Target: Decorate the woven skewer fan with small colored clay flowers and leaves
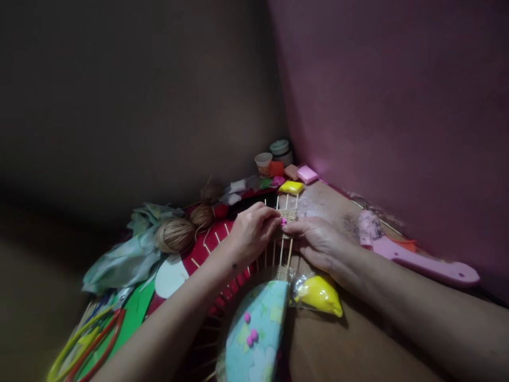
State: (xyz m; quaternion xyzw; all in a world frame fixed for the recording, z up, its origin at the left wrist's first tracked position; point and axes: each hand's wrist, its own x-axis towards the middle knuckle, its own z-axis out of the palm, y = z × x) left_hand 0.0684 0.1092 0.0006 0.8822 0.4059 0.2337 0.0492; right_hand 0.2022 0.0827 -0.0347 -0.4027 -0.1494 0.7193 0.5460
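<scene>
Centrally, sticks run nearly upright in the picture; the right hand grips their twine band from the right, thumb in front. The left hand meets it from the left, fingers bunched at pink pieces between both hands, neither clearly nearer; whether it pinches them cannot be told.

Brown table set in corner between 2 walls, scuffed and stained toward pink wall. Red sheet spread over left part, woven stick frame above, contact unclear. Toward far corner: cup, lidded jar, orange packet, pink packet, yellow packet. Along right edge: pink-handled tool. Nearer: clear bag with yellow lump. Left: green sheet, white disc, light-blue cloth, 2 twine balls.
</scene>
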